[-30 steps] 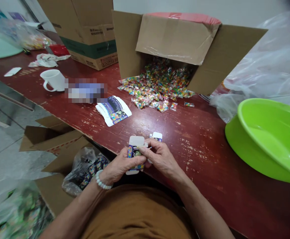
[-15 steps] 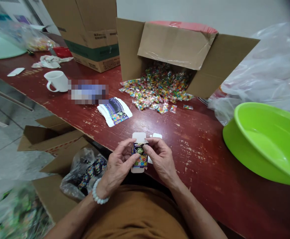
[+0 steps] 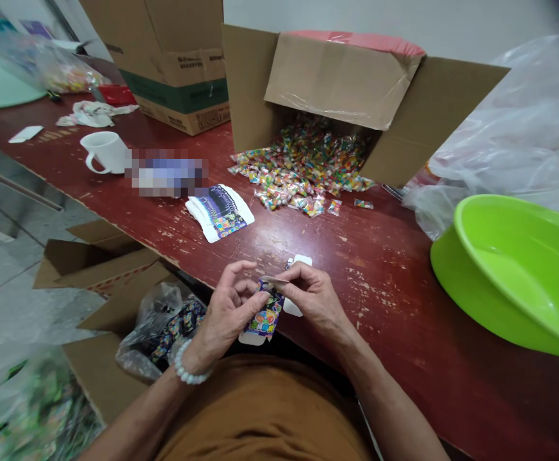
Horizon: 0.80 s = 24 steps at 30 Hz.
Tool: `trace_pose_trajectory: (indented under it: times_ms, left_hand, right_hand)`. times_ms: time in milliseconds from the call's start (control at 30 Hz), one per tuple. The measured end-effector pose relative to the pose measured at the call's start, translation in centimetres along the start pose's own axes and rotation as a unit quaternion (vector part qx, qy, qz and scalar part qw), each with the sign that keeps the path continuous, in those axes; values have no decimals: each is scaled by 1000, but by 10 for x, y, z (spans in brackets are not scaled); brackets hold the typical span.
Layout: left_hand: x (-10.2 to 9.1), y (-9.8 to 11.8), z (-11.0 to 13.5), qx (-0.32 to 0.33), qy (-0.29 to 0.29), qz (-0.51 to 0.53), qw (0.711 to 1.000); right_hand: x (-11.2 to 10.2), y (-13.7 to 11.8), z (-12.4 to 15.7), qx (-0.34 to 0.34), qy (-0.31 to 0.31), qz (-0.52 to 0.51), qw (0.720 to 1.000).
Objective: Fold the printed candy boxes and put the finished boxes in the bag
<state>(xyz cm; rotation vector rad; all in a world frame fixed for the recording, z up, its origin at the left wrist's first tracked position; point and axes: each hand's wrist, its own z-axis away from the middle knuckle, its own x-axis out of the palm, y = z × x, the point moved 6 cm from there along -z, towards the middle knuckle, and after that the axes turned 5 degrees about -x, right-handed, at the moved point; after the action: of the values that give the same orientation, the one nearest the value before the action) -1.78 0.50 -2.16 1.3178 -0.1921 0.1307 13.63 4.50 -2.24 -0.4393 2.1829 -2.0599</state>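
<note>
Beyond the left hand (image 3: 224,317) and right hand (image 3: 315,301), both gripping a small carton (image 3: 264,318), lie flat cartons (image 3: 219,211) and spilled candies (image 3: 303,173).

The person wears a plain mustard-brown garment (image 3: 264,416) of smooth cloth, which spreads across the torso at the bottom of the view. The left forearm (image 3: 149,410) and the right forearm (image 3: 385,403) are bare down to the wrists. Around the left wrist sits a bracelet (image 3: 187,371) of round, pale, pearly beads (all much alike in size, strung close in a single row). The left grip (image 3: 226,315) and the right grip (image 3: 315,301) are ungloved, their backs creased and lined at the knuckles.
</note>
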Motion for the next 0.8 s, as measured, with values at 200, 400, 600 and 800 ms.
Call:
trace_pose_trajectory:
  times_ms: [200,400,600,800]
  left_hand:
    - [17,-23,2,-212,-119,100,965]
    - [21,-25,-5,-203,-79,107,970]
    - [20,-28,-9,-177,-77,81,978]
    - [8,-35,-15,-154,-98,33,983]
  right_hand:
    - [5,-14,4,-131,-18,166,977]
    - [10,-5,-4,-7,-39,66,997]
    - [12,7,-10,110,-3,-43,993]
    - [12,4,-8,82,-3,-42,996]
